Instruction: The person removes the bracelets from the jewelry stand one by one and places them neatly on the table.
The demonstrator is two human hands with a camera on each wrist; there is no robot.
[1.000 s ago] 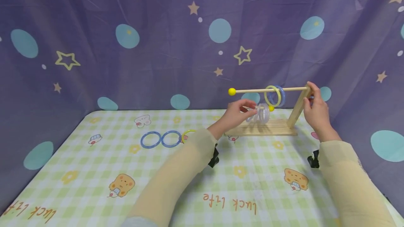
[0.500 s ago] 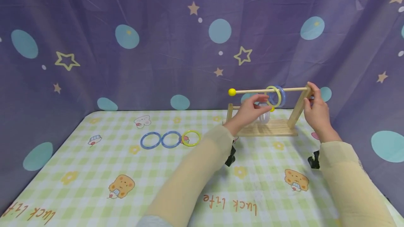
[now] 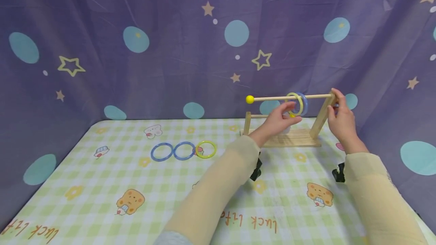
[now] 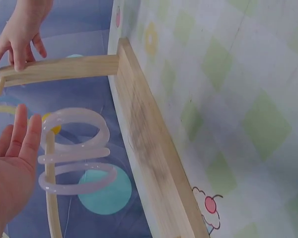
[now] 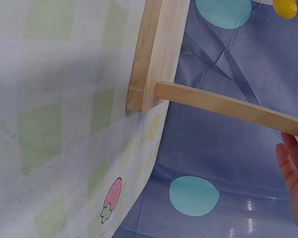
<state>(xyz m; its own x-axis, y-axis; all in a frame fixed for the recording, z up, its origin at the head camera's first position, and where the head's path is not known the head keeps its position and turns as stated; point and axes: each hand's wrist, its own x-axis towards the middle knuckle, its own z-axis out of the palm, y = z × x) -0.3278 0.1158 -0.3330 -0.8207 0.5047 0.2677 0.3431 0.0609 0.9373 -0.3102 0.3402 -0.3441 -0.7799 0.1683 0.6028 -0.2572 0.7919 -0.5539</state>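
A wooden stand [image 3: 321, 118] holds two rods ending in yellow balls. Around the upper rod [image 3: 272, 98] hang a yellow ring [image 3: 301, 105] and a blue ring [image 3: 306, 103]. My left hand [image 3: 277, 120] is by the ball end of the lower rod, thumb and fingers apart, overlapping that end in the head view. In the left wrist view its fingers are extended beside several pale translucent rings [image 4: 79, 189] on the lower rod [image 4: 50, 171]. My right hand [image 3: 343, 122] grips the top of the stand's taller post, fingertips over its end.
Left of the stand, two blue rings [image 3: 184, 158] and a yellow ring [image 3: 206, 157] lie in a row on the checked tablecloth [image 3: 177, 184]. A purple curtain [image 3: 163, 78] hangs close behind the stand.
My left hand has moved right along the lower rod, from the pale rings to the ball end. The yellow ring on the table has come into full view. My right hand stays on the post.
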